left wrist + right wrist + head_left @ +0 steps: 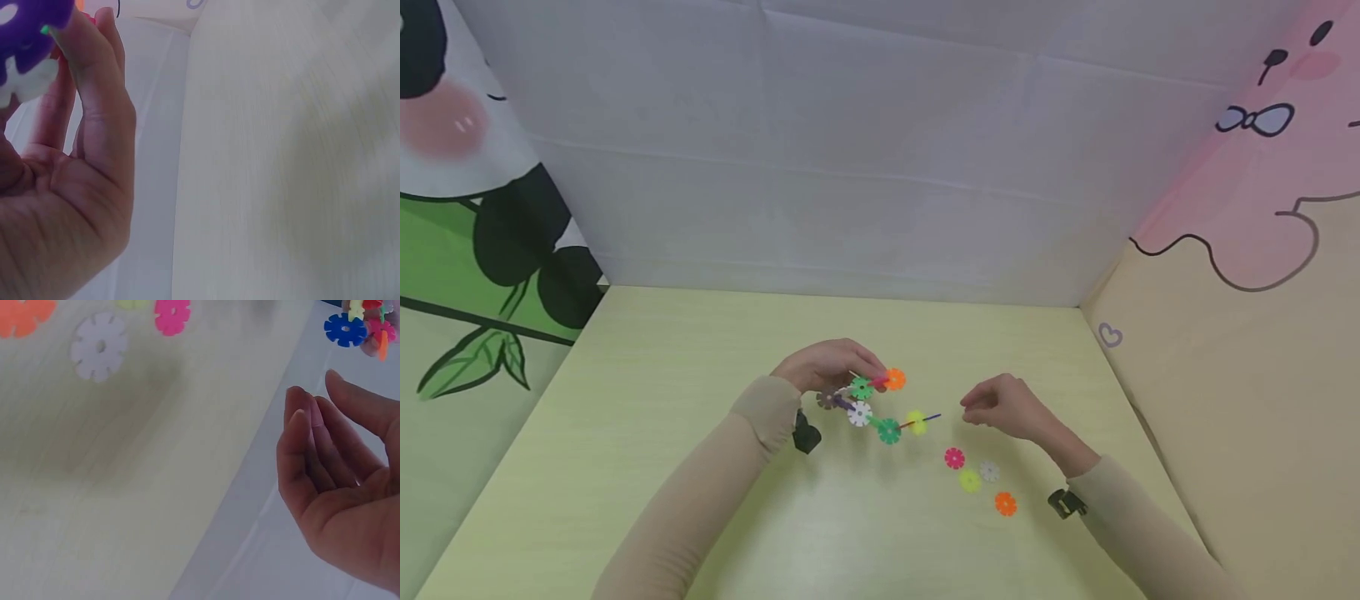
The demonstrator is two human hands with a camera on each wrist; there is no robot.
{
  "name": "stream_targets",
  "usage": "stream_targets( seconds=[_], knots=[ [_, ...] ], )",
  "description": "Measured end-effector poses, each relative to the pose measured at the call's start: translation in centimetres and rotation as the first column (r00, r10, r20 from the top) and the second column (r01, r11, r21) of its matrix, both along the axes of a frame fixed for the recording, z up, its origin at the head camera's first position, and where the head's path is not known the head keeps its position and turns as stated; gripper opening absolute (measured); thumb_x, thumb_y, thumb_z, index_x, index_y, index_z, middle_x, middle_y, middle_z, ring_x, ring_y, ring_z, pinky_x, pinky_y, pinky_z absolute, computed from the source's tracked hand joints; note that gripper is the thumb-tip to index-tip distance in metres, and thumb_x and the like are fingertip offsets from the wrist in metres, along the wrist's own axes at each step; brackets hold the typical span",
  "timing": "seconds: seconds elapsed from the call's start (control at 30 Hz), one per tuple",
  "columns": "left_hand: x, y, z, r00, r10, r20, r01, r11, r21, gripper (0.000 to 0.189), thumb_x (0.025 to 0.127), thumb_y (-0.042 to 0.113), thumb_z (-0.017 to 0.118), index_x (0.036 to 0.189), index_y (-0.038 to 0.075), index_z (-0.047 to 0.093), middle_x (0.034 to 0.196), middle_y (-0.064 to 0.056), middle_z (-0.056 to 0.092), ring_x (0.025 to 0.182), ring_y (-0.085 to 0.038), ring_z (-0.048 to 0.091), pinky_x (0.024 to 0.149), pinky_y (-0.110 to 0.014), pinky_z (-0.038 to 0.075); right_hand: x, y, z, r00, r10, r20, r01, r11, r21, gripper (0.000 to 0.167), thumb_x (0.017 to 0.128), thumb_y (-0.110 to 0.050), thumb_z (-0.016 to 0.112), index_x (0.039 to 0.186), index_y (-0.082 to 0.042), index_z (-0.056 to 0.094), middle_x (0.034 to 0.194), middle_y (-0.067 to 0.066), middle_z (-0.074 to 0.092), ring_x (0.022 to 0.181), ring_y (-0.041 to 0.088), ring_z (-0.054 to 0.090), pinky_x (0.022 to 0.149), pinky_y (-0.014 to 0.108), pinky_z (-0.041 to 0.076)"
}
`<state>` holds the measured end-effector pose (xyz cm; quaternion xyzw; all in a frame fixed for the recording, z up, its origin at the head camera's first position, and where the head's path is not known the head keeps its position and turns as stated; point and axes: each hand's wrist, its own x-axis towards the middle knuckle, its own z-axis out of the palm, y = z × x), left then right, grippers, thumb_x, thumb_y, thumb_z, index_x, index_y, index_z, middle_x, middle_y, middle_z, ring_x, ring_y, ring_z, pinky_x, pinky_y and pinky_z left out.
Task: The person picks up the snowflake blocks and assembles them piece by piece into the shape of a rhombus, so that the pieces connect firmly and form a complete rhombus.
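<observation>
My left hand (pixel 831 364) holds up a chain of interlocking snowflake discs (pixel 860 413) in many colours, gripping it at its left part. An orange disc (pixel 895 379) ends one side of the chain, beyond the fingertips. On the other side, nearest my right hand, a blue disc (pixel 345 329) is joined to a yellow disc (pixel 917 422). A purple disc (pixel 28 31) and a white one lie close against the fingers in the left wrist view. My right hand (pixel 1011 408) hovers to the right of the chain, fingers bent loosely and holding nothing.
Loose discs lie on the pale tabletop (pixel 820 533) below my right hand: pink (pixel 954 458), white (pixel 989 472), yellow (pixel 970 481) and orange (pixel 1006 504). A white cloth wall (pixel 850 167) stands behind, with printed panels at both sides.
</observation>
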<state>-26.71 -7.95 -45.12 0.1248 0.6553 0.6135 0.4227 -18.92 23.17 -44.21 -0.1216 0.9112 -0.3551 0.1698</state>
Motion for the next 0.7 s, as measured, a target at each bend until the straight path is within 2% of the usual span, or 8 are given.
stream_targets(
  seconds=[0.1,0.17,0.33,0.47,0.7],
  knots=[
    [0.1,-0.1,0.2,1.000,0.007,0.012,-0.007,1.000,0.007,0.018,0.084,0.013,0.074,0.096,0.000,0.072,0.094,-0.014,0.069,0.111,-0.045,0.049,0.077,-0.034,0.048,0.5,0.8,-0.8,0.999,0.034,-0.020,-0.032,0.996,0.079,0.022,0.081,-0.010,0.077,0.101,-0.003,0.071,0.090,0.003,0.069,0.081,0.018,0.065,0.069,0.033,0.053],
    [0.2,-0.1,0.3,1.000,0.008,0.012,-0.008,1.000,0.007,0.018,0.084,0.013,0.074,0.096,0.000,0.072,0.095,-0.013,0.069,0.112,-0.046,0.048,0.078,-0.034,0.048,0.9,1.3,-1.4,0.999,0.041,-0.019,-0.038,0.991,0.128,0.025,0.079,-0.009,0.078,0.102,-0.003,0.071,0.092,0.005,0.068,0.082,0.017,0.064,0.070,0.032,0.052],
    [0.4,-0.2,0.6,1.000,0.017,0.008,-0.017,1.000,0.006,0.019,0.084,0.014,0.073,0.097,0.000,0.072,0.095,-0.013,0.069,0.098,-0.034,0.058,0.077,-0.033,0.047,2.1,2.3,-3.2,1.000,0.016,0.016,-0.019,0.978,0.208,0.030,0.072,-0.006,0.083,0.100,-0.005,0.071,0.092,0.004,0.065,0.084,0.020,0.062,0.073,0.034,0.051],
    [0.5,-0.2,0.7,1.000,0.021,-0.002,-0.021,1.000,0.001,0.019,0.085,0.014,0.073,0.097,-0.001,0.072,0.094,-0.013,0.068,0.087,-0.025,0.060,0.075,-0.032,0.047,3.0,2.9,-4.3,1.000,0.008,0.022,-0.013,0.972,0.236,0.029,0.070,-0.006,0.084,0.096,-0.008,0.071,0.089,0.001,0.064,0.082,0.019,0.059,0.073,0.035,0.050],
    [0.6,-0.4,0.8,1.000,0.025,0.006,-0.025,1.000,0.004,0.019,0.085,0.013,0.072,0.099,-0.001,0.071,0.095,-0.013,0.068,0.084,-0.023,0.059,0.073,-0.032,0.048,3.5,3.4,-5.8,1.000,-0.003,-0.002,0.004,0.970,0.244,0.027,0.070,-0.006,0.084,0.093,-0.010,0.070,0.086,-0.002,0.061,0.078,0.018,0.052,0.075,0.036,0.048]
  ],
)
